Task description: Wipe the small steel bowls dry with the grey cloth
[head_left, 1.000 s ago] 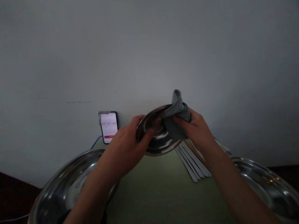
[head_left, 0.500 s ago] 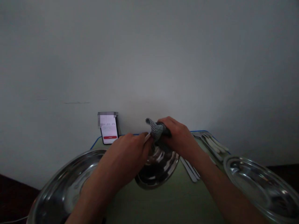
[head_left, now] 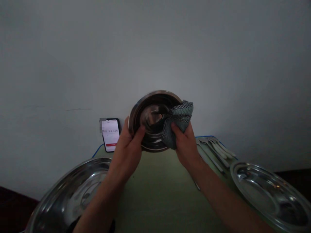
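A shiny metal bowl [head_left: 153, 142] is held up above the table, its hollow side facing me. My left hand [head_left: 128, 145] grips its left rim, thumb over the inside and fingers behind. On the right side, my right hand [head_left: 186, 144] is closed on a grey-green checked cloth [head_left: 178, 118], thumb on top. The cloth is bunched over the bowl's right rim and lies partly inside it. The fingers of both hands behind the bowl and cloth are mostly hidden.
A large metal basin [head_left: 60, 191] stands at the left, an oval metal dish [head_left: 264, 194] at the right. White-handled cutlery [head_left: 223, 149] lies at the table's [head_left: 155, 194] back right. A phone [head_left: 111, 134] showing a timer leans on the wall [head_left: 155, 48].
The bowl has risen from low over the table and turned its inside toward me. My left hand has shifted to its left rim, and the right hand with the cloth to its right side.
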Tool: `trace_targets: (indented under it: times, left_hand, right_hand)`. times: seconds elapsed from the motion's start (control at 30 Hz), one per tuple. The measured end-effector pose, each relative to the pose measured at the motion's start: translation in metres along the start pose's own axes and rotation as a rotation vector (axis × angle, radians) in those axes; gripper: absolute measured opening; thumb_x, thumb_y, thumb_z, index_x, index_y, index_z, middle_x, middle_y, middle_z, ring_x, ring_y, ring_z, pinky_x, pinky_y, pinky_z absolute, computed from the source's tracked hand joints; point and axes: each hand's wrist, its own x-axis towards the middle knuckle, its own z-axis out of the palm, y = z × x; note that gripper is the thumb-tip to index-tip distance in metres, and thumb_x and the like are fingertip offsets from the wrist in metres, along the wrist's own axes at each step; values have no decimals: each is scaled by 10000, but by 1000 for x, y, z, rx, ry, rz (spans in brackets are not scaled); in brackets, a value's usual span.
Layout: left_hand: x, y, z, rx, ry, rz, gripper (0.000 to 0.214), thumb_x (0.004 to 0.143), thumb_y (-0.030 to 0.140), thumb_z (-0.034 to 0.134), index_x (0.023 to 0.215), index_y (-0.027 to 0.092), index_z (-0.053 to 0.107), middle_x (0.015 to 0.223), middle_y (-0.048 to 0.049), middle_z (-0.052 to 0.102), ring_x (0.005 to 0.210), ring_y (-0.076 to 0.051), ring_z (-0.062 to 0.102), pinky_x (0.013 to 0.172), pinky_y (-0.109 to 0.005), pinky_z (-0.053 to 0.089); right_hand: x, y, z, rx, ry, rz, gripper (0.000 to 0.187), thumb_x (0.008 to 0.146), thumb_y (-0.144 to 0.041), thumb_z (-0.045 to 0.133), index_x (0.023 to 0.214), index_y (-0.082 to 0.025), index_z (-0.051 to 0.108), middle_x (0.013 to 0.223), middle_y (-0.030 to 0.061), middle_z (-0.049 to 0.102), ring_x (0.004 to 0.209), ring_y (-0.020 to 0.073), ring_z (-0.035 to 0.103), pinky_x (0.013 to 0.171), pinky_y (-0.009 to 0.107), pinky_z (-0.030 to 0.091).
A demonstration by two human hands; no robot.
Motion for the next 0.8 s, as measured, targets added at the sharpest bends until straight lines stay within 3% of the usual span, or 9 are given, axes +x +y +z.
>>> trace_targets:
  times: [0.1, 0.2, 0.3, 0.37, 0.47, 0.6, 0.7, 0.8]
  left_hand:
    - [-4, -1, 11, -83, -120, -49, 568, 870, 283, 489, 1381, 261, 240, 1361, -74, 478, 1158, -198, 538, 929, -366, 488]
    - [-7, 6, 9, 3, -153, -45, 562, 850, 270, 528, 1338, 200, 260, 1335, -103, 487, 1176, -197, 524, 951, -347, 469]
    - [-6, 13, -4, 130, -161, -51, 438, 861, 341, 510, 1254, 188, 393, 1237, -89, 566, 1124, -206, 554, 948, -360, 454]
    - [-5, 14, -11, 220, -253, -86, 382, 872, 373, 476, 1213, 203, 452, 1140, -76, 628, 1016, -210, 608, 890, -373, 475]
    - [-4, 10, -14, 441, -350, -106, 360, 875, 397, 438, 1160, 189, 506, 987, -88, 680, 894, -243, 642, 808, -407, 483]
    - [-6, 2, -9, 586, -343, -39, 362, 884, 375, 404, 1159, 175, 528, 991, -107, 678, 876, -249, 638, 770, -386, 474]
    - [-7, 3, -9, 508, -330, -14, 383, 899, 314, 386, 1242, 177, 486, 1105, -105, 648, 976, -224, 615, 850, -357, 458]
    - [-6, 9, -11, 402, -306, -25, 419, 914, 293, 366, 1310, 177, 441, 1185, -97, 617, 1077, -220, 576, 946, -376, 420]
  right_hand:
    - [1, 15, 1, 205, -5, 279, 398, 731, -279, 604, 1116, -232, 513, 1131, 53, 624, 980, 185, 602, 876, 386, 478]
    - [9, 16, -9, 155, -60, 311, 390, 698, -277, 637, 1070, -215, 536, 1069, 52, 647, 935, 197, 610, 855, 393, 481]
    - [21, 4, -22, -99, -184, 69, 341, 710, -276, 638, 1036, -208, 565, 993, 35, 658, 899, 199, 598, 846, 394, 468]
    - [26, -8, -29, -350, -276, -150, 250, 726, -246, 620, 971, -204, 590, 942, 30, 653, 869, 193, 584, 830, 379, 458]
    - [25, -20, -30, -581, -314, -375, 228, 707, -146, 578, 926, -210, 582, 905, 29, 632, 850, 190, 573, 802, 366, 452]
    - [18, -26, -25, -642, -359, -530, 301, 653, -44, 509, 890, -223, 558, 889, 20, 597, 838, 178, 566, 767, 341, 455]
    - [15, -30, -24, -644, -313, -618, 249, 686, -75, 536, 883, -226, 551, 892, 23, 586, 848, 180, 564, 768, 333, 456]
    - [15, -31, -27, -633, -219, -608, 267, 732, -125, 550, 973, -240, 550, 933, 26, 618, 866, 192, 575, 788, 344, 458]
